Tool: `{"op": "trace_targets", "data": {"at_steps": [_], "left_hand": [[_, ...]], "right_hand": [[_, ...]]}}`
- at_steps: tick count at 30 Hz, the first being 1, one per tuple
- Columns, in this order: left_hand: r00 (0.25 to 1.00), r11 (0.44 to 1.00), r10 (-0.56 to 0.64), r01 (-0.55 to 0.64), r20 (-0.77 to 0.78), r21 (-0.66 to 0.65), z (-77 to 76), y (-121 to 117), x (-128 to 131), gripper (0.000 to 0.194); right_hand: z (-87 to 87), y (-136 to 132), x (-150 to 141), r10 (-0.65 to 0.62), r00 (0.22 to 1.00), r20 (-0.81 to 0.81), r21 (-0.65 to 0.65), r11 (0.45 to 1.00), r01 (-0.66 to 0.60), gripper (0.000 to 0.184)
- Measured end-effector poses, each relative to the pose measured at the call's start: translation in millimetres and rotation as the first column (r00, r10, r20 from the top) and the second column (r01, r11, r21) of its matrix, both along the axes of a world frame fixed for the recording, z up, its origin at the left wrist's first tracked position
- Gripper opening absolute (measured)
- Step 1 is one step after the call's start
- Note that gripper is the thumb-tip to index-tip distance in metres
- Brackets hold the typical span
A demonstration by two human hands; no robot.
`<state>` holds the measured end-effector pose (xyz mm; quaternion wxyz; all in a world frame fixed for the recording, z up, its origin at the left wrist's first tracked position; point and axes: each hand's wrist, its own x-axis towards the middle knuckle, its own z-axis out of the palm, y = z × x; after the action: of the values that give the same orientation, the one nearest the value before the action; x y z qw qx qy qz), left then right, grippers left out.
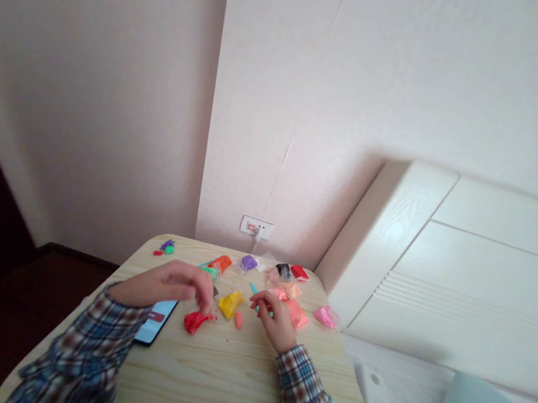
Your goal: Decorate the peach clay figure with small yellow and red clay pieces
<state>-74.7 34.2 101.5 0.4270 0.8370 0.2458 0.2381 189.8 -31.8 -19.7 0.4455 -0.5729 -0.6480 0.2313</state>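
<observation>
My left hand [185,285] hovers with its fingers bent downward, just above a red lump of modelling clay in a wrapper [195,322]; I cannot make out whether the fingertips touch it. A slim teal modelling tool [253,288] is held in the closed fingers of my right hand [275,320]. Between the hands lie a yellow clay packet [230,304] and a small coral-coloured piece of clay [238,320]. A larger coral clay packet [297,314] sits just right of my right hand. Under my left forearm is a phone or tablet [156,323], partly covered.
Several more clay packets line the table's [201,387] back, among them orange [222,262], purple [248,262], black [283,270] and pink [326,316]. Small shaped pieces [169,249] lie at the back left. A plug sits in the wall socket [256,227]; a white headboard [440,274] stands right.
</observation>
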Motion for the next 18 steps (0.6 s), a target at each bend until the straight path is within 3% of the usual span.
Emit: {"op": "trace_targets", "data": {"at_steps": [1,2,5,8,12,15,18], "left_hand": [[0.962,0.975,-0.015,0.073,0.272,-0.207,-6.4,2.6,11.2,0.039],[0.933,0.961,0.028,0.073,0.358,-0.267,-14.3,5.0,20.8,0.04],[0.898,0.937,0.11,0.049,0.426,-0.346,-39.0,13.0,35.7,0.034],[0.904,0.923,0.147,0.02,0.401,-0.384,-53.9,21.9,32.2,0.023],[0.936,0.922,0.152,-0.018,0.318,-0.388,-59.3,26.7,28.5,0.021],[0.981,0.916,0.049,0.031,0.187,-0.4,-53.5,20.0,31.1,0.024],[0.997,0.928,-0.018,0.044,0.072,-0.37,-36.6,9.0,20.0,0.026]], "right_hand": [[-3.1,-1.2,1.9,-0.029,0.999,0.018,0.024,0.999,0.029,0.022],[-6.2,-2.4,4.0,-0.057,0.998,0.035,0.046,0.997,0.055,0.022],[-13.6,-5.0,9.2,-0.114,0.99,0.087,0.091,0.99,0.106,0.022],[-14.9,-5.5,9.2,-0.138,0.979,0.152,0.115,0.986,0.121,0.022],[-8.2,-7.4,-2.8,-0.127,0.955,0.267,0.113,0.989,0.1,0.023],[-4.0,-11.4,-14.5,-0.067,0.93,0.36,0.069,0.997,0.045,0.02],[-5.4,-14.7,-19.4,0.01,0.907,0.421,0.0,1.0,-0.011,0.027]]}}
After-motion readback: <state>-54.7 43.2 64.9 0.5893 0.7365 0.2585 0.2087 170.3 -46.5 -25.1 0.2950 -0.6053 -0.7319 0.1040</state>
